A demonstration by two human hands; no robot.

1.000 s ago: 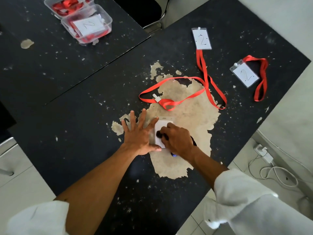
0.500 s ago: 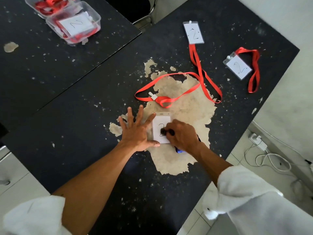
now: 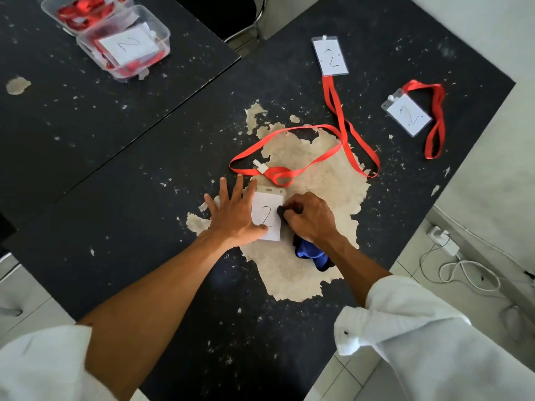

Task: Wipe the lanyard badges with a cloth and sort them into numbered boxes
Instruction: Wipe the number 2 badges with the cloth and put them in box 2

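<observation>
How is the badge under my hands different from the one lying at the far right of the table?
The near badge is pinned by the left hand and rubbed with the cloth gripped in the right hand; the far-right badge lies untouched. The near badge sits on the pale worn patch, the far-right badge on dark tabletop, turned at an angle. Both show a handwritten 2.

This looked like a plain office or classroom workroom: two worn black benches (image 3: 144,256), their coating flaked to bare tan board, stood on a pale tiled floor (image 3: 411,264). A white power adapter with looped cable (image 3: 443,238) lay by the wall, and a black metal-framed chair (image 3: 225,13) stood behind.
</observation>
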